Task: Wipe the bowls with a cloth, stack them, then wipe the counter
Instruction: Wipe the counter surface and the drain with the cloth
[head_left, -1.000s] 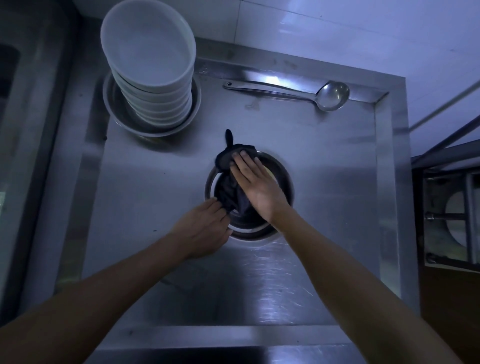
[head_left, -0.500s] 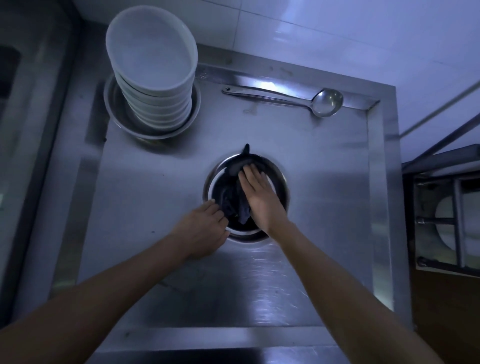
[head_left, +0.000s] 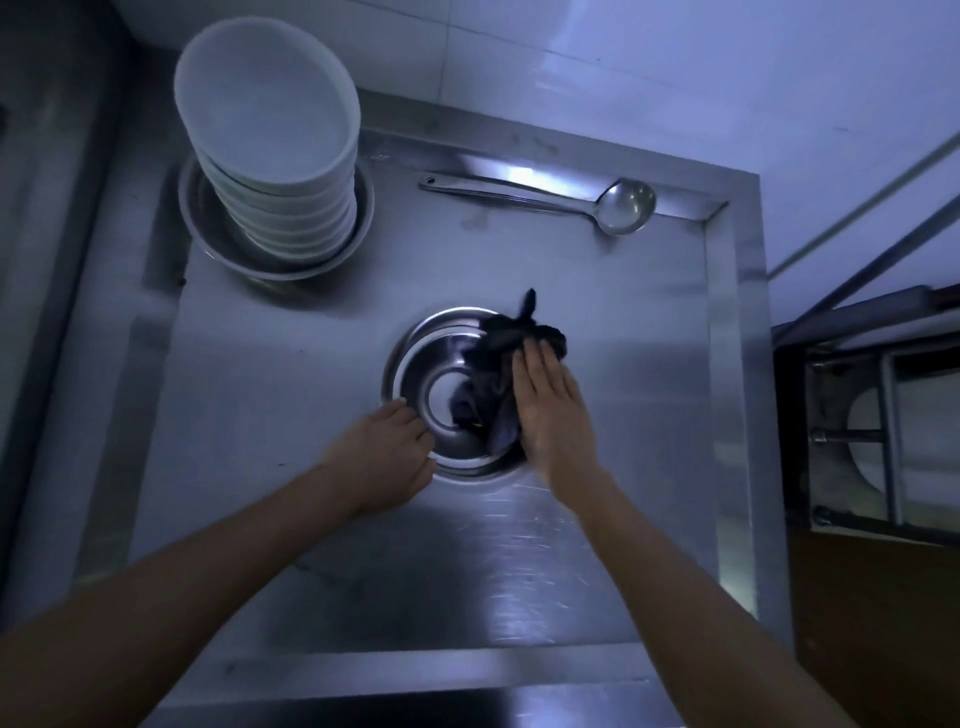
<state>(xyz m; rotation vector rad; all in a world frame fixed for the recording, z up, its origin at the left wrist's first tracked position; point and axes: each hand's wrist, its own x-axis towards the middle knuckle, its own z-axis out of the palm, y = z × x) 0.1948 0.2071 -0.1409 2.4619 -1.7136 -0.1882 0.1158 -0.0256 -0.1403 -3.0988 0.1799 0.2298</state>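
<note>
A steel bowl (head_left: 421, 364) sits in the middle of the steel counter (head_left: 270, 415). My right hand (head_left: 550, 405) presses a dark cloth (head_left: 498, 364) flat against the bowl's right inner side with straight fingers. The cloth's tip sticks up over the far rim. My left hand (head_left: 387, 457) grips the bowl's near-left rim, fingers curled on it. At the back left a tall, leaning stack of white bowls (head_left: 275, 150) stands inside a steel bowl (head_left: 208, 228).
A steel ladle (head_left: 550, 200) lies along the back ledge. A raised rim (head_left: 727, 364) borders the counter on the right, with a metal rack (head_left: 883, 441) beyond it. A tiled wall (head_left: 623, 67) is behind.
My right hand has slid the cloth from the bowl's left and centre over to its right side, uncovering the bowl's bottom. My left hand stays on the rim.
</note>
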